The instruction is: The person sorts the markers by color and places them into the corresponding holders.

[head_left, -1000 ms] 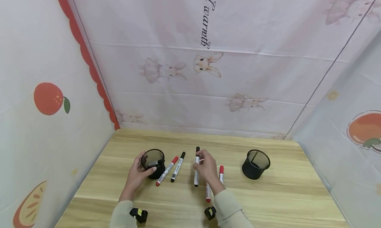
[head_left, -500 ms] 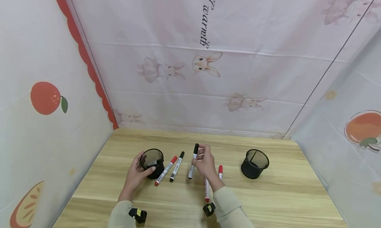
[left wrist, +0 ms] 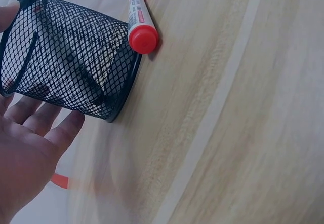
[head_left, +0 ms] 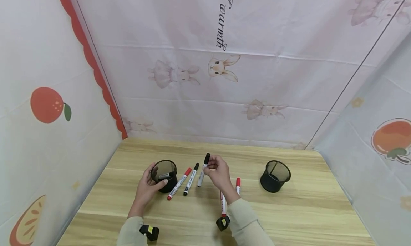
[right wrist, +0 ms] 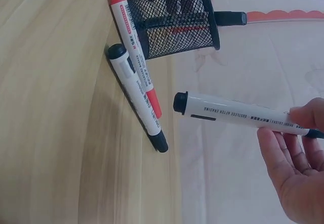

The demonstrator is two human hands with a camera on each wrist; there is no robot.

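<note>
- Nearest me, a red-ended marker (head_left: 223, 204) lies partly under the right wrist; a red-capped marker (head_left: 238, 182) shows beside it.
- I have the left hand (head_left: 147, 189) curled round the left mesh cup (head_left: 169, 185), a dark marker (right wrist: 230, 19) leaning inside.
- The right hand (head_left: 219, 171) pinches a black-capped marker (head_left: 201, 178), tilted, cap up.
- Two markers (right wrist: 135, 91) lie between me and the held one's target side, just beside that cup.
- Farther right, the second mesh cup (head_left: 273, 182) stands well apart, with wide tabletop (head_left: 314, 189) room toward the right edge.
</note>
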